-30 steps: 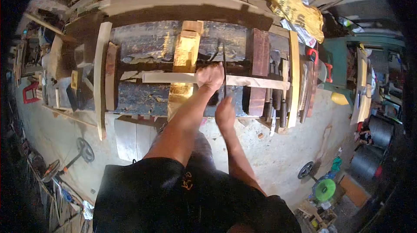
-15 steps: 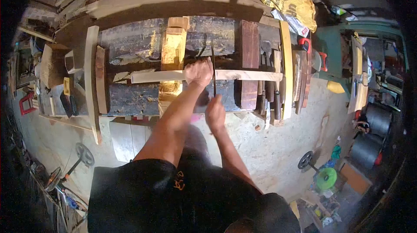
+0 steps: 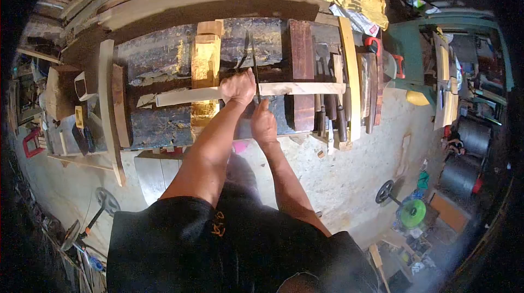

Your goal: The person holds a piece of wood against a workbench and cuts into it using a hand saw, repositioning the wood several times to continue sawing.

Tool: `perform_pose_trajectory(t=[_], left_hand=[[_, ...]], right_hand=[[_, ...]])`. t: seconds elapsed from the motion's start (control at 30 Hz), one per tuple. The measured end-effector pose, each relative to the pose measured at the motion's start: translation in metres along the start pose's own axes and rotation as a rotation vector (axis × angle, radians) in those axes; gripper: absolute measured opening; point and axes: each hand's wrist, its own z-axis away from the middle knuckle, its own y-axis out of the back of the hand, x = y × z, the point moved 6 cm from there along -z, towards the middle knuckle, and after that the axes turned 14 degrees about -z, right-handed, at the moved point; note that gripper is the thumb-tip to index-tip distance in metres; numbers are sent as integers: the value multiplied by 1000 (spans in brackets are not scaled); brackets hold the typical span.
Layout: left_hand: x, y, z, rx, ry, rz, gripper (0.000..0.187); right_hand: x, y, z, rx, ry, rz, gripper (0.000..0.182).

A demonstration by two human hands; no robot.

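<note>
The long pale wooden strip (image 3: 191, 95) is pinned steady by the clamped left hand (image 3: 238, 86) while the thin dark saw blade (image 3: 254, 69), at 12 o'clock of the gripping right hand (image 3: 263, 123), crosses it

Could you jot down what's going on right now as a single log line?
left hand: pressing pale wood strip onto workbench | right hand: gripping handsaw across strip | chisels: lying at right

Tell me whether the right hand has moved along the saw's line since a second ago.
Yes. The right hand has pushed forward, closer to the pale wooden strip that the left hand pins on the workbench; the gap between hand and strip has shrunk.
</note>
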Motion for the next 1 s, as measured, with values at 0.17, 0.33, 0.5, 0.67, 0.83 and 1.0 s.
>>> perform_pose_trajectory(t=[0.17, 0.33, 0.5, 0.67, 0.83, 1.0], left_hand=[[1, 12, 0, 114, -4, 8, 46], [-1, 5, -1, -7, 26, -36, 46], [-1, -5, -4, -57, 44, -55, 46], [1, 2, 0, -76, 13, -45, 48], [1, 1, -3, -3, -26, -24, 49], [1, 0, -1, -111, 28, -56, 52]], right_hand=[[3, 8, 43, -40, -80, -11, 22], [-11, 9, 9, -4, -63, -34, 24], [3, 15, 49, -36, -105, 10, 22], [-10, 6, 3, -14, -29, 57, 22], [1, 16, 54, -22, -106, 24, 21], [-11, 4, -8, -72, -98, 17, 25]])
